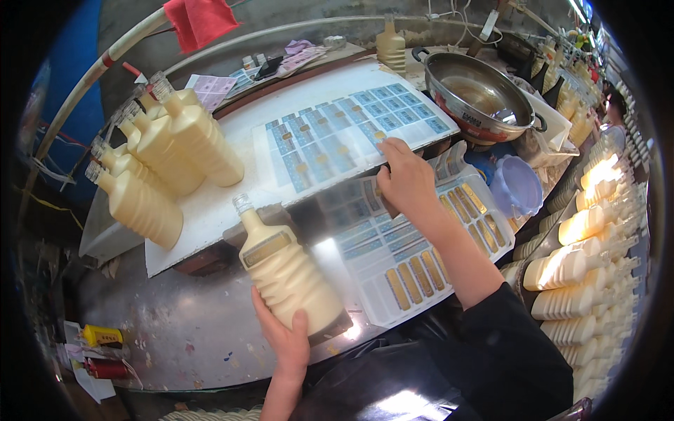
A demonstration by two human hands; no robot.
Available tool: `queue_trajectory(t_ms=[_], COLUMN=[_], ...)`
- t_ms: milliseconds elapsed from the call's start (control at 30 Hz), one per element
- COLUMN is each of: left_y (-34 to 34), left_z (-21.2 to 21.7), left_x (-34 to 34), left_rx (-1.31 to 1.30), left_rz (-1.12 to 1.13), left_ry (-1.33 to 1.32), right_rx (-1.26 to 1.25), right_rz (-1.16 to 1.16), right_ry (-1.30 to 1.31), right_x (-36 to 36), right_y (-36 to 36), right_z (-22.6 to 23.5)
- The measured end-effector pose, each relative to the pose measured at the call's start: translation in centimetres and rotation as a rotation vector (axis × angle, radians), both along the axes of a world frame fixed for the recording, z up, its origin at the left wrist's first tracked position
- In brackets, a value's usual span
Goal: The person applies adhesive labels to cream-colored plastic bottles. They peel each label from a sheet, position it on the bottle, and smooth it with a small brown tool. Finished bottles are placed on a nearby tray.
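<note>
My left hand (pixel 284 340) is wrapped round the lower body of a cream-coloured bottle (pixel 291 281) with ribbed sides and a clear threaded neck. The bottle leans to the left above the metal table, and a gold label (pixel 267 247) sits on its shoulder. Over the near edge of a white board, my right hand (pixel 407 175) has its fingers bent and drawn together, their tips at a sheet of blue decals (pixel 330 133). A small brownish piece shows under that palm; its kind is unclear. Below lies a white tray (pixel 382 319) holding gold and blue label strips.
Several cream bottles (pixel 168 147) stand on the board's left end. A wide metal pan (pixel 481 98) with liquid is at the back right, near a lilac basin (pixel 516 186). Rows of bottles (pixel 569 274) fill the right side. A yellow container (pixel 103 335) lies at left.
</note>
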State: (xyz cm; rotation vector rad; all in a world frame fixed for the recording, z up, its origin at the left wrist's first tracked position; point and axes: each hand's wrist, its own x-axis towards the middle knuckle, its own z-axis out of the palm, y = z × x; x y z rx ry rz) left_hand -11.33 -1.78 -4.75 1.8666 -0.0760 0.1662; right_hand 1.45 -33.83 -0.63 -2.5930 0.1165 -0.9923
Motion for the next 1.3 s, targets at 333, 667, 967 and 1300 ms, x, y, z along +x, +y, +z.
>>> queue_trajectory(t_ms=[333, 667, 967, 1300], left_y=[1.3, 2.5, 1.6, 0.7], left_z=[-1.1, -1.0, -1.8, -2.3], left_x=[-2.2, -2.8, -1.3, -1.4], left_rx=[0.114, 0.123, -0.364, -0.412], left_rz=[0.025, -0.023, -0.035, -0.005], left_ry=[0.036, 0.027, 0.101, 0.036], right_rx=[-0.181, -0.259, -0.501, 0.026], right_rz=[0.262, 1.081, 1.119, 0.789], right_ry=[0.040, 0.130, 0.000, 0.213], right_x=[-1.2, -11.3, -11.3, -13.5], right_y=[-2.8, 11.3, 9.9, 7.8], right_z=[-0.2, 4.1, 0.8, -3.4])
